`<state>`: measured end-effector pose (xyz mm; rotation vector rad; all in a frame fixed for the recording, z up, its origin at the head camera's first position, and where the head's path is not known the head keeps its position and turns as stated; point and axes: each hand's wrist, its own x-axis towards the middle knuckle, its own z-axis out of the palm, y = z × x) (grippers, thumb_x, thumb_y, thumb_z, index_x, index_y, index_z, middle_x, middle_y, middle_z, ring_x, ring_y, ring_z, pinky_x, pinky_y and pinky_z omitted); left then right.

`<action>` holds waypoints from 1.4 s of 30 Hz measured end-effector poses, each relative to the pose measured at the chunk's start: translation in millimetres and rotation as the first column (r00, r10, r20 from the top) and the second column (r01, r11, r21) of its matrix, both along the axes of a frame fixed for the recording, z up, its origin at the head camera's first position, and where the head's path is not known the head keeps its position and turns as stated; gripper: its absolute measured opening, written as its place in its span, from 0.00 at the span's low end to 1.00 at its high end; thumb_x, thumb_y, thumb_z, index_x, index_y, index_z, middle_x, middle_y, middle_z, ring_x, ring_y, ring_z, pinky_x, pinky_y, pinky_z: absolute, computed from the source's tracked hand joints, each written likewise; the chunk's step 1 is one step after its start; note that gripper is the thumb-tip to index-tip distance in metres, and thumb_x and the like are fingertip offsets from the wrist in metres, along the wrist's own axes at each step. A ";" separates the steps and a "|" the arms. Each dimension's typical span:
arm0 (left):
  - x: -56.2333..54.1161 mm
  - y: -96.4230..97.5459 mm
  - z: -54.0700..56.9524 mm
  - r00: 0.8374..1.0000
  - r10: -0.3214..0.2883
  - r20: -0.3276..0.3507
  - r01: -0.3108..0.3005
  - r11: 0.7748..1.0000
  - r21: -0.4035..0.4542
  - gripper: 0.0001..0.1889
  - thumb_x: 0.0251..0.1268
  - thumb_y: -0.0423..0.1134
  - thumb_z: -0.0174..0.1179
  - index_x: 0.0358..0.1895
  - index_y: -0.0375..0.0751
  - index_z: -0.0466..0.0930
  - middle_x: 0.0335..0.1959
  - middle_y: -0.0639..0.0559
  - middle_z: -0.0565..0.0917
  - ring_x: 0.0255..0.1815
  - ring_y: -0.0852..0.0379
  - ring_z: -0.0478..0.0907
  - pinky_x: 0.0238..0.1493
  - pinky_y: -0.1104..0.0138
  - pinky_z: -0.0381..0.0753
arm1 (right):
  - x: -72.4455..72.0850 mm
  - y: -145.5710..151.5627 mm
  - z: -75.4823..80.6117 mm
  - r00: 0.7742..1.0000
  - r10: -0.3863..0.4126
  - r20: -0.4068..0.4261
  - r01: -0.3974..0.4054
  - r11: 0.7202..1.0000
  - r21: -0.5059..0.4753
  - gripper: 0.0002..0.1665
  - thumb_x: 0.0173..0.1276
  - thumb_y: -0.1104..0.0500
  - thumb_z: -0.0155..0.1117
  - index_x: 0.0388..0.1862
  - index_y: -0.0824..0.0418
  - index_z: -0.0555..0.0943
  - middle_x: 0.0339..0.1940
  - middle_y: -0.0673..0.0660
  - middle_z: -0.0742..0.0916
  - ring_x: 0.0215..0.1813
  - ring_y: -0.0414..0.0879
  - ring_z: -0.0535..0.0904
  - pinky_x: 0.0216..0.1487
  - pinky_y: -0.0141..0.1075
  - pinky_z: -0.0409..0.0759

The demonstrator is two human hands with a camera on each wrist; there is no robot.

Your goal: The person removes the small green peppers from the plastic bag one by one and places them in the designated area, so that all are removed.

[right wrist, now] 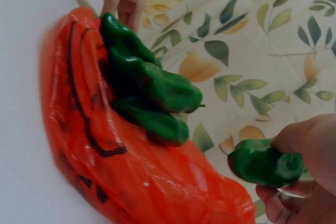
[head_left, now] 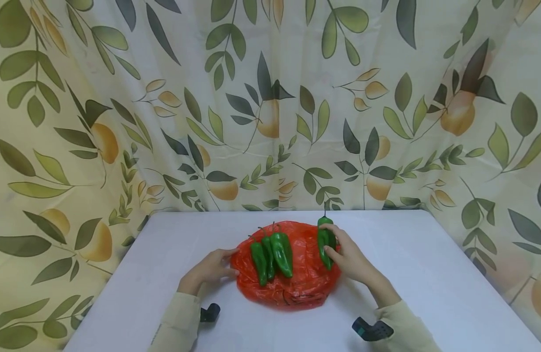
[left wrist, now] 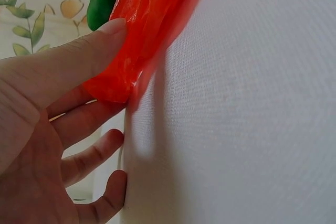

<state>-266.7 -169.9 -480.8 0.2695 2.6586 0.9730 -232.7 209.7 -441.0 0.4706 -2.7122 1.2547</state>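
Observation:
A red plastic bag lies spread on the white table. Three green peppers rest side by side on its left half, stems toward the back. At the bag's left edge, my left hand pinches the plastic between thumb and forefingers; the left wrist view shows the thumb on top of the red film. Over the right side of the bag, my right hand holds another green pepper by its body, stem pointing away. In the right wrist view this pepper appears apart from the bag.
The white table reaches back to a curtain printed with leaves and fruit. A black device sits at the right wrist, another at the left. Dark print marks the bag's near side.

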 end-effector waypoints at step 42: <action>-1.2 -0.3 -0.7 1.000 0.007 -0.001 -0.007 1.000 0.002 0.38 0.56 0.44 0.74 0.72 0.50 0.73 0.70 0.43 0.77 0.71 0.40 0.72 0.68 0.42 0.76 | -17.2 76.2 -14.4 0.958 -0.100 0.270 0.065 0.988 0.137 0.32 0.72 0.68 0.59 0.74 0.65 0.65 0.68 0.80 0.71 0.61 0.73 0.74 0.50 0.54 0.88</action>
